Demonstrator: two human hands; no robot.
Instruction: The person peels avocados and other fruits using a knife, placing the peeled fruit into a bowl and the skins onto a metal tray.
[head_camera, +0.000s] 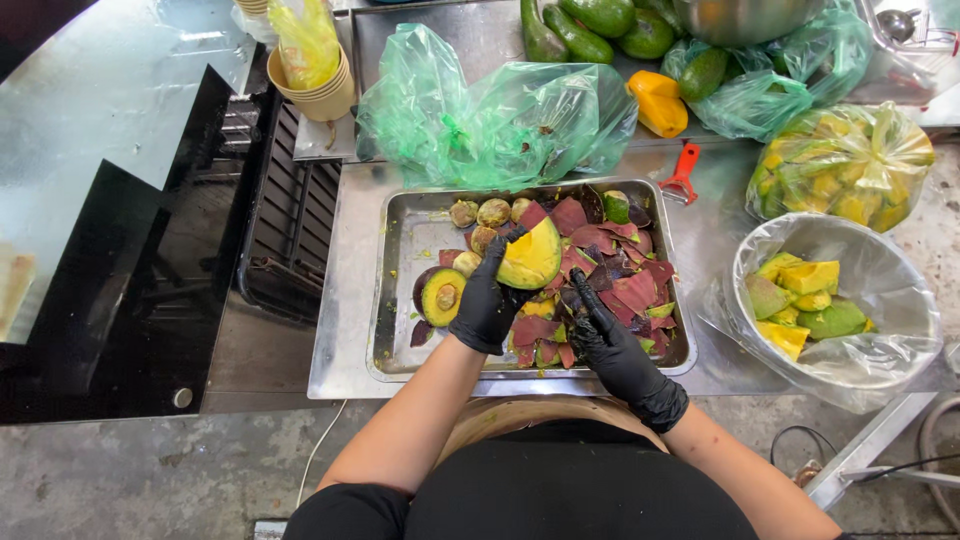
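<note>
peeling an avocado half over the steel tray

left hand grips the avocado half above the tray, fingers closed around it; right hand rests half-curled on the purple peels, holding nothing. best to cradle the soft flesh lightly so it doesn't bruise.

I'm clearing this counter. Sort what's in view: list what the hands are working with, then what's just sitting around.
In use:
left hand holding an avocado piece
right hand among the purple peels
metal tray
halved avocado with pit

Lying about:
orange peeler
green plastic bags
whole avocados
paper cups
lined bowl of avocado chunks
</note>
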